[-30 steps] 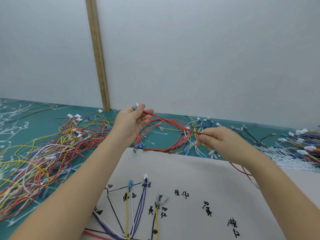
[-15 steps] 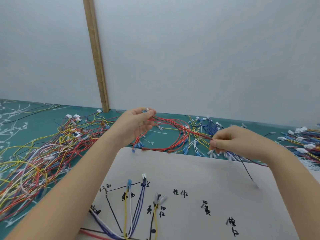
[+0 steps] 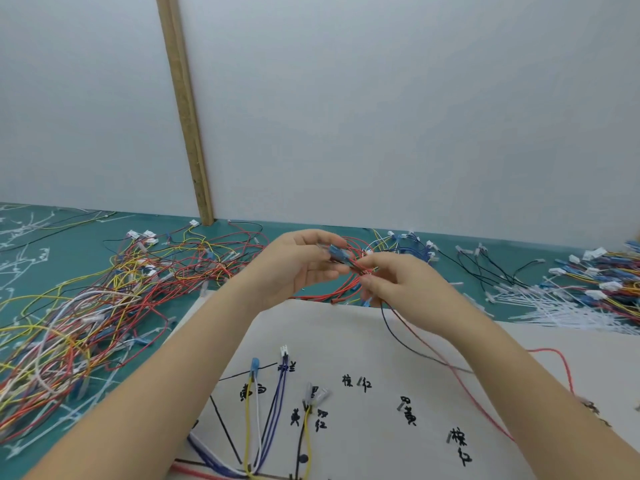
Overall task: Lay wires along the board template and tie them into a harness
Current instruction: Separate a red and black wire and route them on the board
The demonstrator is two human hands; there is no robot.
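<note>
Plastic-sheathed wires on matt paper and a matt green mat

The left hand (image 3: 294, 268) and right hand (image 3: 398, 282) pinch a red wire (image 3: 485, 403) in smooth, slightly glossy plastic insulation with a blue plastic terminal sleeve (image 3: 336, 252). Below the hands lies the board template (image 3: 433, 341), matt off-white paper with black ink marks. Left of the left hand, a tangle of wires (image 3: 86, 323) in glossy plastic lies on the matt green mat (image 3: 69, 258). Right of the right hand are white plastic cable ties (image 3: 561, 310). Beyond the left hand stands a rough, unfinished wooden strip (image 3: 187, 109).
</note>
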